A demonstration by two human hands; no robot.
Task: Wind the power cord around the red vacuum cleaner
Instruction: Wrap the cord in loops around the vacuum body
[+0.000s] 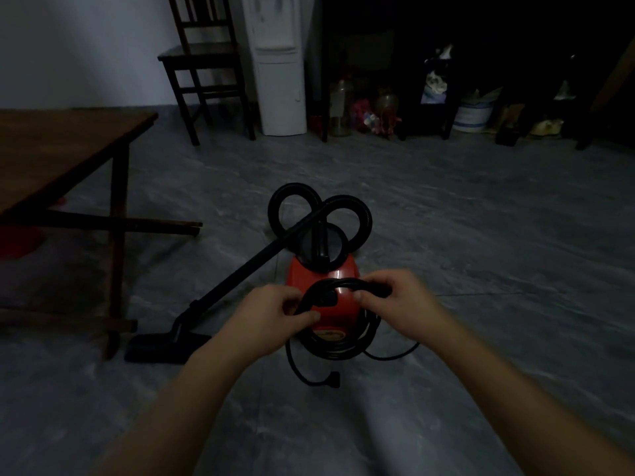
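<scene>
The red vacuum cleaner (323, 274) stands on the grey floor at the centre. Its black hose (357, 214) makes two loops behind it, and its black wand (240, 269) slants down left to the floor head (165, 345). Several turns of the black power cord (338, 350) lie coiled around the near end of the body. The cord's tail and plug (334, 378) trail on the floor in front. My left hand (275, 312) pinches a bundled arc of cord over the body. My right hand (395, 297) grips the same arc at its right end.
A dark wooden table (68, 149) stands at the left, its legs and crossbars reaching toward the floor head. A wooden chair (206, 63) and a white appliance (280, 63) stand against the back wall. Jars, a bucket and clutter line the dark back right.
</scene>
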